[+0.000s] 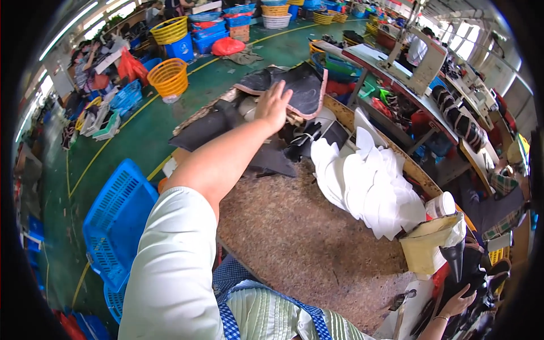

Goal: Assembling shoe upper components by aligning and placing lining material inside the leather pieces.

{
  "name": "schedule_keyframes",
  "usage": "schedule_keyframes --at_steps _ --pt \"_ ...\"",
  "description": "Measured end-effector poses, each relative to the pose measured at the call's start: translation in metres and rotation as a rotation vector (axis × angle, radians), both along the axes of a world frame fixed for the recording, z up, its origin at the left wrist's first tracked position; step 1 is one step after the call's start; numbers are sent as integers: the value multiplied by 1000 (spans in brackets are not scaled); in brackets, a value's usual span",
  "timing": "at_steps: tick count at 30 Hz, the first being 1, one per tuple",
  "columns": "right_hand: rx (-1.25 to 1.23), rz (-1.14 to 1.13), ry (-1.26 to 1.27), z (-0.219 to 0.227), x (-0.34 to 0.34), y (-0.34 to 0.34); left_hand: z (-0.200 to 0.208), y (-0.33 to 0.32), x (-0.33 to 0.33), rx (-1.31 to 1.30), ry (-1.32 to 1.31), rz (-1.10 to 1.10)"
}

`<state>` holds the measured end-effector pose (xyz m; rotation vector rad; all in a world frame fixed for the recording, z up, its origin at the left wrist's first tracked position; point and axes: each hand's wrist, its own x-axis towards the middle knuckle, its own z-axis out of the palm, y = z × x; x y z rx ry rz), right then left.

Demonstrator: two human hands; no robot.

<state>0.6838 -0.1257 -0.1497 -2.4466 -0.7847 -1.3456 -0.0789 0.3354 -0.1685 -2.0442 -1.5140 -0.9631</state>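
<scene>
My left arm stretches across the brown worktop (294, 226) to its far end. There my left hand (273, 107) lies with its fingers extended over a black shoe-upper piece (309, 85) edged in pink; whether it pinches the piece is not visible, but the fingers look straight. More dark cut pieces (201, 129) lie beneath and beside that arm. At the lower right, my right hand (456, 303) rests at a heap of black shoe pieces (481, 283), fingers apart. A pile of white shaped pieces (368, 187) sits between the hands.
Near the right hand stand a cream box (419, 249), a black cone (453, 258) and a white tub (441, 205). A blue basket (122, 221) is left of the worktop. Beyond the right edge is a sewing-machine table (396, 73). An orange basket (168, 79) stands on the green floor.
</scene>
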Motion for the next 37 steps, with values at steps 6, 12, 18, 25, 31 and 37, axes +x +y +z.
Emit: schedule_keyframes --at_steps 6,12,18,25,31,37 --pt "223 469 -140 85 -29 12 8 73 -49 -308 -696 233" --pt "178 1031 -193 151 -227 85 153 -39 -43 259 -411 1" --pt "-534 1606 221 100 -373 151 103 -265 24 41 50 -578" --pt "-786 1202 672 12 -332 202 -9 -393 54 -443 -77 -760" --pt "-985 1247 472 1 -329 212 14 -384 49 -580 -198 -830" --pt "-1153 1234 595 9 -308 223 75 -308 83 -352 -499 -917"
